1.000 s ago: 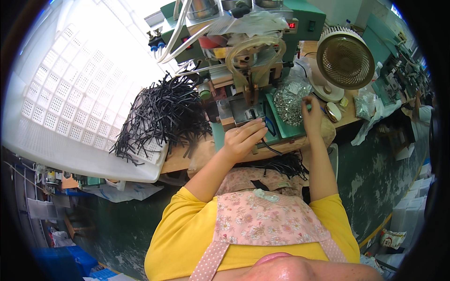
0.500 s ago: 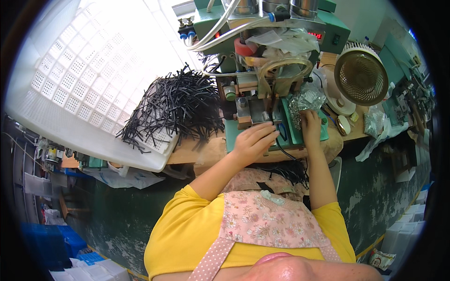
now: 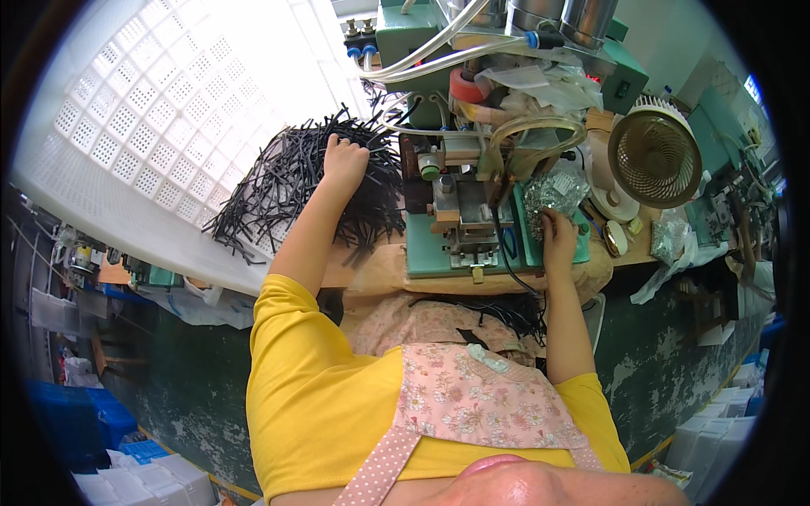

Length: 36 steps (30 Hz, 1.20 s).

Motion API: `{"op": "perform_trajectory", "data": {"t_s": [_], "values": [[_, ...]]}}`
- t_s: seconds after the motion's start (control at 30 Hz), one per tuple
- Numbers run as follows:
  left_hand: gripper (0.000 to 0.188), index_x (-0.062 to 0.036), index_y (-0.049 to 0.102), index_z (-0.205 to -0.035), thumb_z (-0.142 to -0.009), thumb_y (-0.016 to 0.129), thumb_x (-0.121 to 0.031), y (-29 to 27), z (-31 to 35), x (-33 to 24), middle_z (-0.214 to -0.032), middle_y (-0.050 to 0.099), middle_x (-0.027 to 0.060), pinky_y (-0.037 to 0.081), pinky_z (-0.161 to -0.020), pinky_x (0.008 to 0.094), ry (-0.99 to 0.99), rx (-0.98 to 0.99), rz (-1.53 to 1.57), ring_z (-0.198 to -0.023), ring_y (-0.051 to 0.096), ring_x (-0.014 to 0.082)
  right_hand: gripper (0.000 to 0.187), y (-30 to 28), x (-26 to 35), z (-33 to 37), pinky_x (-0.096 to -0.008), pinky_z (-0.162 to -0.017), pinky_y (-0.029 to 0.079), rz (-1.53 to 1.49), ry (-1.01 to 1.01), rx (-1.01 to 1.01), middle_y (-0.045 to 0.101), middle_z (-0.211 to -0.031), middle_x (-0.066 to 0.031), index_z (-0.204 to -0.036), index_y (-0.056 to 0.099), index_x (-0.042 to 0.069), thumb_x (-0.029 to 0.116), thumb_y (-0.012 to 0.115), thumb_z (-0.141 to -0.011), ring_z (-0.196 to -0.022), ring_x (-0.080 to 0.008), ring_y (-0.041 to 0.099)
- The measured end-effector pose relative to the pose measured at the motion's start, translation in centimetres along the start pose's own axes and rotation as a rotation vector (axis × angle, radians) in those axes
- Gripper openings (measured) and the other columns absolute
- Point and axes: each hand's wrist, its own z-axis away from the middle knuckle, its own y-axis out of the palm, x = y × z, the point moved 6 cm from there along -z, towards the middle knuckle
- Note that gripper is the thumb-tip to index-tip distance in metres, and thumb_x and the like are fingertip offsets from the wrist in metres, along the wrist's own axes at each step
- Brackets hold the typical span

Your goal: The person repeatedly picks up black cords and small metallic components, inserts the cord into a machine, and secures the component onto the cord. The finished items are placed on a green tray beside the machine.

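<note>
A white plastic crate (image 3: 160, 126) lies tipped at the left, black strips (image 3: 287, 181) spilling from it onto the bench. The left hand (image 3: 344, 160) rests on this pile, fingers curled around some strips. Just beside it stands a green machine (image 3: 472, 211). The right hand (image 3: 558, 236) pinches at a heap of small shiny metal parts (image 3: 553, 192). A round fan (image 3: 655, 153) sits farther right.

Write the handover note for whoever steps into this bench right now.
Left hand: reaching into the pile of black strips on the white perforated tray; grip on a strip cannot be told.
Right hand: at the heap of small metal parts beside the green press machine.
Done: more black strips lie on the lap.
Left: big pile remains.
</note>
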Motion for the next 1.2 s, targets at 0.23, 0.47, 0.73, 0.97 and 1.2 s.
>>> {"op": "perform_trajectory", "data": {"t_s": [0.23,0.47,0.73,0.97,1.2], "values": [[0.005,-0.0110,0.057,-0.082,-0.083,0.058,-0.016,-4.6,0.8,2.1,-0.079,0.060,0.0035,0.043,-0.074,0.0358,-0.156,-0.519,0.148,-0.083,0.058,0.0217,0.009,0.0,0.1,0.0,-0.0372,-0.081,0.037,0.005,-0.084,-0.039,0.062,-0.088,-0.0062,-0.095,0.061,0.009,0.008,0.063,-0.087,-0.081,-0.0250,0.057],[0.022,-0.0059,0.056,-0.115,-0.097,0.053,-0.018,-8.2,4.5,4.5,-0.085,0.067,0.0112,0.051,-0.062,0.0324,-0.494,-0.735,0.779,-0.069,0.066,0.0217,0.008,-0.4,0.9,-0.1,-0.0364,-0.077,0.040,-0.030,-0.110,-0.057,0.062,-0.088,-0.0066,-0.091,0.061,0.008,0.006,0.065,-0.085,-0.081,-0.0256,0.058],[0.021,-0.0007,0.057,-0.116,-0.101,0.045,-0.008,-9.0,8.2,-3.3,-0.089,0.067,0.0083,0.051,-0.063,0.0222,-0.376,-0.671,1.367,-0.068,0.063,0.0116,0.014,-2.2,7.2,-1.6,-0.0334,-0.079,0.047,-0.607,0.174,0.040,0.065,-0.091,-0.0091,-0.095,0.062,0.003,0.008,0.067,-0.083,-0.088,-0.0259,0.061],[0.024,0.0017,0.059,-0.114,-0.092,0.049,0.000,-15.1,9.3,-10.7,-0.105,0.064,0.0147,0.054,-0.074,0.0288,-0.014,-0.847,1.312,-0.088,0.065,0.0201,0.018,-1.2,12.7,-2.4,-0.0355,-0.082,0.046,-0.553,0.081,0.135,0.065,-0.094,-0.0073,-0.095,0.060,0.005,0.013,0.070,-0.082,-0.091,-0.0263,0.059],[0.032,-0.0049,0.068,-0.099,-0.067,0.070,-0.004,-19.4,9.0,-18.2,-0.100,0.068,0.0088,0.056,-0.076,0.0316,0.386,-0.853,0.998,-0.097,0.067,0.0262,0.020,-0.6,12.0,-2.6,-0.0299,-0.083,0.046,-0.704,0.078,0.131,0.062,-0.098,-0.0075,-0.099,0.057,0.005,0.006,0.069,-0.083,-0.091,-0.0202,0.061]]}}
